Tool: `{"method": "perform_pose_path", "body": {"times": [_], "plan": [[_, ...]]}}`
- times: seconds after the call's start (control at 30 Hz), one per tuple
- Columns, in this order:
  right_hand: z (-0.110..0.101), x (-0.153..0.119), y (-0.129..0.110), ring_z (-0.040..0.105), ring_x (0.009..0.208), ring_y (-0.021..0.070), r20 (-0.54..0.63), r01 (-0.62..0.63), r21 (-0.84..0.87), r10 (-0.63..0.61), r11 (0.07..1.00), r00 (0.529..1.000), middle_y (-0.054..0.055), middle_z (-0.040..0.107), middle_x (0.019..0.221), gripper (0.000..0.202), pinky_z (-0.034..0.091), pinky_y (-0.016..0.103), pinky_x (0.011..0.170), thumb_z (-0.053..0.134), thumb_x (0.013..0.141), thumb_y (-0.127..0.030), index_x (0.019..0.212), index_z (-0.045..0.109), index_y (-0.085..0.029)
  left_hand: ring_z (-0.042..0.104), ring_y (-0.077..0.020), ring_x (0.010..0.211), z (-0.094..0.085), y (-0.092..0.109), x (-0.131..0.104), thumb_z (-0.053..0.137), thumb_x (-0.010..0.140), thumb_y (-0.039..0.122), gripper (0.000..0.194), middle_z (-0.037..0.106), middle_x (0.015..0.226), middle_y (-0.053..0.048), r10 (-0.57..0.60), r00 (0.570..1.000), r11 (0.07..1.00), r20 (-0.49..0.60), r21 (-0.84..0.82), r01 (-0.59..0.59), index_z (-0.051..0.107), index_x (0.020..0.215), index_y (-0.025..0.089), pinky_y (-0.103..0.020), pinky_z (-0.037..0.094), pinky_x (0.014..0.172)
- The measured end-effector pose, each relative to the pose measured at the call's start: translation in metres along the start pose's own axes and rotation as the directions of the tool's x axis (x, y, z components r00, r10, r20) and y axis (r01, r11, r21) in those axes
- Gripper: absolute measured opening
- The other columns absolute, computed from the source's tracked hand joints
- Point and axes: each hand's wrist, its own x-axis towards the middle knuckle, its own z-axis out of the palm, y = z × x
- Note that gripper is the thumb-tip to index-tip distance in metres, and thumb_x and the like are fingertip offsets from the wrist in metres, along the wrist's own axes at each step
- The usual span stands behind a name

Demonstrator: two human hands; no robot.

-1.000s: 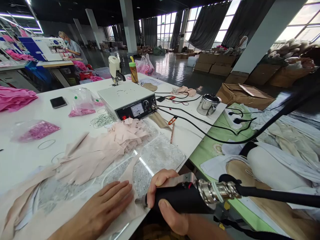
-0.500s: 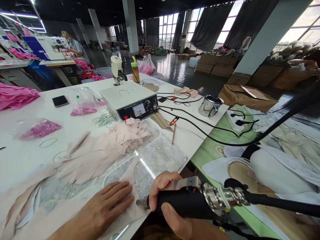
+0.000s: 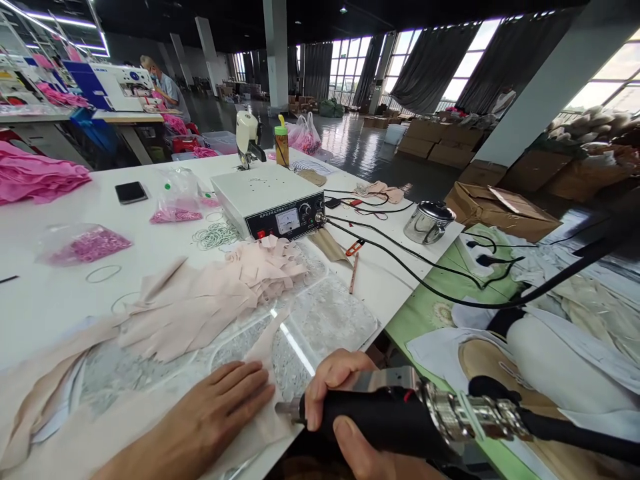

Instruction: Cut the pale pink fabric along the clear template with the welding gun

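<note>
My left hand (image 3: 220, 407) lies flat, fingers stretched out, on a strip of pale pink fabric (image 3: 265, 350) at the table's near edge. Wrapped in my right hand (image 3: 345, 407) is a black handheld ultrasonic welding tool (image 3: 385, 417) with a metal tip. The tip rests at the fabric just right of my left fingers; whether it presses on it I cannot tell. A thick cable leaves the tool's rear to the right. Beyond my left hand, a heap of cut pale pink fabric pieces (image 3: 210, 300) spreads over a clear mat (image 3: 330, 313).
A white control box (image 3: 270, 193) with a dial stands behind the heap, cables running right. Around it are bags of pink bits (image 3: 85, 247), a phone (image 3: 131, 193), a metal mug (image 3: 429, 223), and an orange snipper (image 3: 355, 247). A co-worker (image 3: 165, 87) sits at a sewing machine far left.
The view has shifted slightly, so the table's things appear a little further right. The tool's tip sits slightly further right of my left fingers, which stay on the fabric.
</note>
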Motion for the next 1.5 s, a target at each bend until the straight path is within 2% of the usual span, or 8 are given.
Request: {"method": "perform_pose_path", "body": {"times": [0.13,0.33,0.53,0.87,1.3,1.5], "plan": [[-0.002,-0.005,-0.004,0.059,0.054,0.0121,0.041,-0.09,0.007,0.09,0.996,0.995,0.0,0.06,0.087,0.018,0.047,0.029,0.053,0.062,0.091,-0.04,0.105,0.057,-0.031,0.058,-0.0277,0.127,-0.003,0.003,0.005,0.04,0.094,0.002,0.052,0.064,0.133,-0.013,0.008,1.0,1.0,-0.008,-0.008,-0.008,0.051,0.142,0.018,-0.043,0.046,0.106],[-0.008,-0.003,-0.015,0.059,0.061,0.0129,0.033,-0.121,-0.041,0.123,0.992,0.992,0.001,0.057,0.086,0.018,0.05,0.031,0.059,0.059,0.093,-0.042,0.106,0.057,-0.029,0.064,-0.0275,0.114,-0.018,0.013,0.016,0.041,0.098,0.006,0.036,0.069,0.122,-0.015,0.01,0.998,1.0,-0.068,-0.008,-0.011,0.058,0.13,0.014,-0.041,0.05,0.095],[-0.005,0.007,-0.009,0.059,0.063,0.0143,-0.037,-0.09,-0.06,0.088,0.994,0.995,0.001,0.054,0.086,0.013,0.052,0.033,0.059,0.061,0.093,-0.038,0.102,0.057,-0.029,0.064,-0.025,0.112,-0.02,0.016,0.018,0.041,0.1,0.008,0.034,0.07,0.119,-0.013,-0.021,0.993,1.0,-0.115,-0.009,0.02,0.059,0.128,0.015,-0.037,0.048,0.096],[-0.002,0.015,0.001,0.06,0.062,0.0129,-0.064,-0.047,-0.045,0.044,0.998,0.997,0.0,0.054,0.085,0.016,0.052,0.032,0.059,0.063,0.09,-0.039,0.101,0.059,-0.028,0.064,-0.0241,0.109,-0.019,0.015,0.018,0.037,0.103,0.009,0.033,0.07,0.117,-0.012,-0.015,0.987,1.0,-0.16,0.008,0.016,0.062,0.124,0.015,-0.036,0.046,0.095],[0.0,0.019,0.008,0.062,0.061,0.0122,-0.031,-0.029,-0.048,0.027,0.998,0.999,0.0,0.055,0.086,0.015,0.054,0.03,0.058,0.062,0.091,-0.036,0.102,0.059,-0.026,0.064,-0.0245,0.107,-0.016,0.015,0.017,0.034,0.105,0.012,0.033,0.07,0.119,-0.012,-0.004,0.99,1.0,-0.142,0.019,0.007,0.06,0.125,0.016,-0.037,0.045,0.093],[-0.005,0.02,0.013,0.062,0.063,0.0117,0.051,-0.003,-0.095,0.007,0.995,0.999,-0.001,0.058,0.086,0.01,0.054,0.03,0.063,0.059,0.094,-0.033,0.099,0.055,-0.026,0.064,-0.0261,0.11,-0.014,0.013,0.016,0.037,0.102,0.009,0.034,0.069,0.122,-0.013,-0.002,0.99,1.0,-0.141,0.006,0.003,0.058,0.128,0.016,-0.038,0.047,0.092]]}}
